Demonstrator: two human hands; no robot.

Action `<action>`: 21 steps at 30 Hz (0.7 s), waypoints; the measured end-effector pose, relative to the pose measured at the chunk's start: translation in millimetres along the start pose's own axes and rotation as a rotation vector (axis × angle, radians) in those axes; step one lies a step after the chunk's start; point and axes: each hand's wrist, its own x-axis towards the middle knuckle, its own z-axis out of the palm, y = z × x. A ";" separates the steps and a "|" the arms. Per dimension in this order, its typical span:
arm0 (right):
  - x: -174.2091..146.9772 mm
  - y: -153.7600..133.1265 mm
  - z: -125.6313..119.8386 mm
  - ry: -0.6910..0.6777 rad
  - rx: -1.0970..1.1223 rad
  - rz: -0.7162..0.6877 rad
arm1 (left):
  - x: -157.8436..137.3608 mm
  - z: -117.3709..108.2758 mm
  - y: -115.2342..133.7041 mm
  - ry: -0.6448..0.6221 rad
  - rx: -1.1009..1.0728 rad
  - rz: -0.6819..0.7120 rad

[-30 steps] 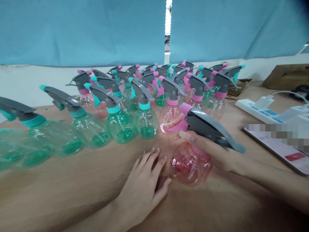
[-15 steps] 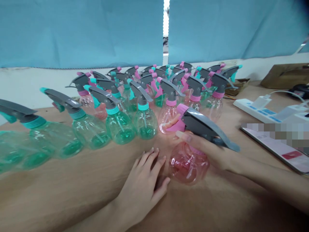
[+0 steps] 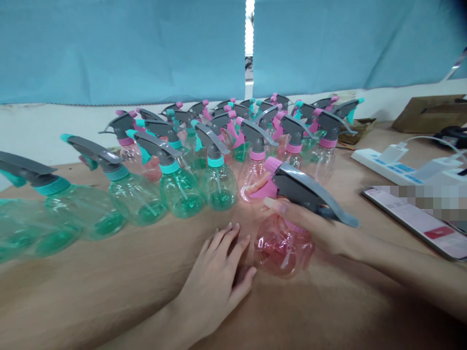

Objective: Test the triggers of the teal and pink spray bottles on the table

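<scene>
Tabletop (image 3: pixel 138 277), toward four o'clock: remotely, I see right hand (image 3: pixel 314 221) clamped on spray bottle (image 3: pixel 282 250) (left hand (image 3: pixel 219 270) empty); holding step, steadiness next, I'd judge.

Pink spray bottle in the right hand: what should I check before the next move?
1. Right hand around the pink spray bottle: ok, near its neck.
2. Spray head on: ok.
3. Collar screwed tight: cannot tell.
4. Left hand free: ok, on the table, holding nothing.
5. Phone apart from the bottle: ok.
6. Clear space beyond: not ok, other spray bottles stand there.
</scene>
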 end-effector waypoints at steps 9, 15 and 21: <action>-5.6 12.8 -6.4 0.000 -0.103 0.045 | -0.6 -0.5 1.1 0.007 0.002 -0.015; -9.0 14.0 -12.1 0.082 -0.178 0.022 | 0.5 -0.8 0.0 0.014 0.004 -0.018; -27.6 16.1 -36.8 0.081 -0.210 0.022 | 0.6 -0.8 -1.7 0.034 -0.002 -0.009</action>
